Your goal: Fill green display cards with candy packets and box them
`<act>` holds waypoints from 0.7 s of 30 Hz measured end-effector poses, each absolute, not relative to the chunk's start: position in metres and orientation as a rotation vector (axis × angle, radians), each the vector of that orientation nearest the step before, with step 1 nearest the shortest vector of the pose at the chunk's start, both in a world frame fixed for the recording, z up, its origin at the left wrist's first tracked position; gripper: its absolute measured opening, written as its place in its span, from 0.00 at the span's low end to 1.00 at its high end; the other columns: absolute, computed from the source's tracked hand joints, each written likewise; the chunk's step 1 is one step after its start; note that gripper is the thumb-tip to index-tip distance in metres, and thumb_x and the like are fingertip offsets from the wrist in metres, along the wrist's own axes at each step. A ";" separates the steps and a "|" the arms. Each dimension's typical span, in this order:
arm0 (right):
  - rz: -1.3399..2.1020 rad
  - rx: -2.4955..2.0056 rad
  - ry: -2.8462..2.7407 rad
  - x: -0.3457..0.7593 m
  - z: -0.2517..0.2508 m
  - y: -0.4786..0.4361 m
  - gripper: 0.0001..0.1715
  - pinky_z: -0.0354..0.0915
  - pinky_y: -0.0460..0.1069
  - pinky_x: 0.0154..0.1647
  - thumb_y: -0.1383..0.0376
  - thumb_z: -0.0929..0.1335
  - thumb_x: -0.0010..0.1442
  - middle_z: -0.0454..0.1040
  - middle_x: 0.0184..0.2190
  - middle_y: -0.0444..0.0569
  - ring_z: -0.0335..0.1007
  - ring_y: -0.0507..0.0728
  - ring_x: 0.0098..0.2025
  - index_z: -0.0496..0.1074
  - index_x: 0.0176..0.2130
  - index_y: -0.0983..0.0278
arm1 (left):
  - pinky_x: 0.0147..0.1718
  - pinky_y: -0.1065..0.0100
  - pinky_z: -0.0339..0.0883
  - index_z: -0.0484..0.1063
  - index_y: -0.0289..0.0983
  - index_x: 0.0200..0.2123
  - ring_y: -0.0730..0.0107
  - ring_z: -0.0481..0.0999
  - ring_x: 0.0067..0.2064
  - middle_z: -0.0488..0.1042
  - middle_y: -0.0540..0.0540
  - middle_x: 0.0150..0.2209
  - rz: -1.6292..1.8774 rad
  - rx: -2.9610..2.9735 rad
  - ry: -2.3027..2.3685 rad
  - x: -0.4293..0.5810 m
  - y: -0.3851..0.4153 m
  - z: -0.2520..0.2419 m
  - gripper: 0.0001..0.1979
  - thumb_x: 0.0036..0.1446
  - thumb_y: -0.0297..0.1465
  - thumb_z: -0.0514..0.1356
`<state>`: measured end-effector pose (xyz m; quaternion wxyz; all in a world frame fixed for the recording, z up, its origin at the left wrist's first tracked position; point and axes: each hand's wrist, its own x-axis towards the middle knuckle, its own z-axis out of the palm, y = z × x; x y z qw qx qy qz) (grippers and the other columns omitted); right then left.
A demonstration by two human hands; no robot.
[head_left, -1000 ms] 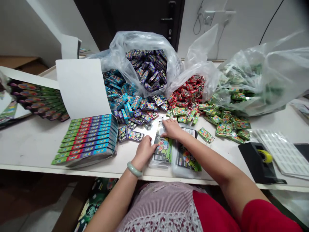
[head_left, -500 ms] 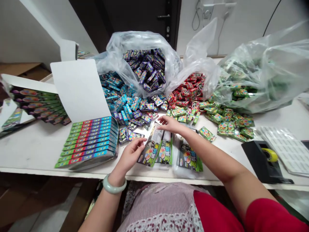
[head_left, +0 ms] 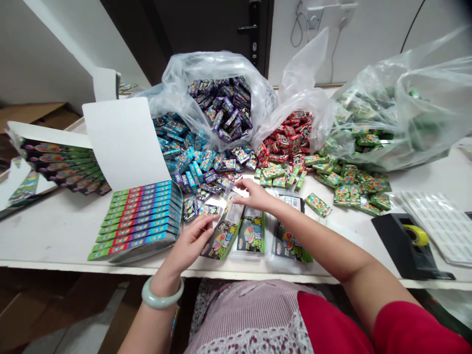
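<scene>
A black-and-green printed packet (head_left: 223, 238) with a clear upper part lies tilted between my two hands. My left hand (head_left: 192, 242) is closed on its left edge, thumb and fingers together. At the packet's top end, my right hand (head_left: 254, 195) pinches the clear part between thumb and fingers. Right beside it lies a second packet of the same print (head_left: 251, 235). A stack of such packets (head_left: 283, 241) in clear plastic sits under my right forearm, partly hidden by it.
Small blue boxes (head_left: 177, 132), purple boxes (head_left: 230, 110), red boxes (head_left: 289, 135) and green boxes (head_left: 346, 189) lie heaped in and before clear bags. At left stands an open display box (head_left: 123, 142) with rows of coloured boxes. A tape dispenser (head_left: 409, 246) and label sheets (head_left: 435, 221) are at right.
The held packet has shifted left and turned, pulling away from the packet beside it. My left hand moved left and down with it; my right hand moved slightly left, now pinching its top.
</scene>
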<state>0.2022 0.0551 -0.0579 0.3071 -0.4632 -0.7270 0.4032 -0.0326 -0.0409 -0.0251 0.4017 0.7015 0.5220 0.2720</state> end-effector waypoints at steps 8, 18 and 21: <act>1.018 -1.284 -2.081 0.186 -0.078 0.038 0.32 0.63 0.56 0.51 0.62 0.78 0.45 0.70 0.45 0.54 0.66 0.61 0.49 0.70 0.48 0.67 | 0.39 0.64 0.69 0.70 0.40 0.51 0.63 0.72 0.39 0.73 0.44 0.37 0.623 1.468 1.343 -0.033 -0.039 -0.042 0.23 0.51 0.39 0.60; 0.901 -1.308 -2.148 0.172 -0.081 0.029 0.34 0.61 0.57 0.52 0.62 0.77 0.47 0.69 0.48 0.56 0.64 0.63 0.52 0.68 0.51 0.66 | 0.24 0.71 0.63 0.71 0.34 0.40 0.74 0.66 0.25 0.68 0.51 0.27 0.712 1.380 1.373 -0.015 -0.005 -0.059 0.18 0.48 0.39 0.61; 0.987 -1.344 -2.068 0.178 -0.076 0.027 0.24 0.64 0.53 0.45 0.63 0.76 0.48 0.71 0.40 0.51 0.67 0.58 0.43 0.70 0.44 0.66 | 0.29 0.69 0.65 0.71 0.35 0.44 0.71 0.70 0.30 0.72 0.47 0.32 0.788 1.454 1.418 -0.014 -0.010 -0.055 0.17 0.52 0.37 0.58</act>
